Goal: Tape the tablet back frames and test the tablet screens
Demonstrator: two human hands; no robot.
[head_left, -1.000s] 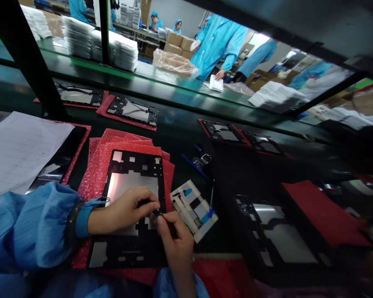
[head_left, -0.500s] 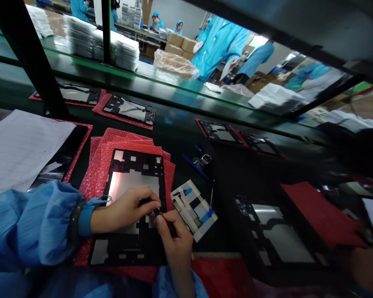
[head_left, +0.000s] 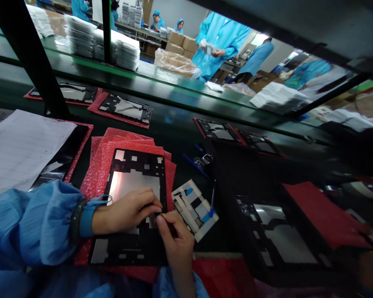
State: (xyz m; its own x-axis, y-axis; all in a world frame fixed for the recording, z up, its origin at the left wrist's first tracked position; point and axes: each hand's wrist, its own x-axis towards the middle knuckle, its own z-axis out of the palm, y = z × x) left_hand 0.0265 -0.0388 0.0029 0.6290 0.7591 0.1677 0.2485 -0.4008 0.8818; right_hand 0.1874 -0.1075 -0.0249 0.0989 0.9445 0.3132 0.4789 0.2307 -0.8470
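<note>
Head view: left hand (head_left: 127, 212) and right hand (head_left: 176, 236) barely shifted over black tablet frame (head_left: 136, 159) on red bubble wrap (head_left: 95, 165), right fingers (head_left: 163, 219) pinching small dark part (head_left: 158, 214) at frame's inner edge, left fingers' grip unclear

Tablet frame (head_left: 133, 184) on bubble wrap (head_left: 96, 165), paper sheet (head_left: 25, 153) left.

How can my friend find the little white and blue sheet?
Start at the black frame on red bubble wrap under the left hand and right hand. Just right of it lies a small tilted sheet, pale with blue and black patches. It's the only pale patchy piece among dark frames.
</note>
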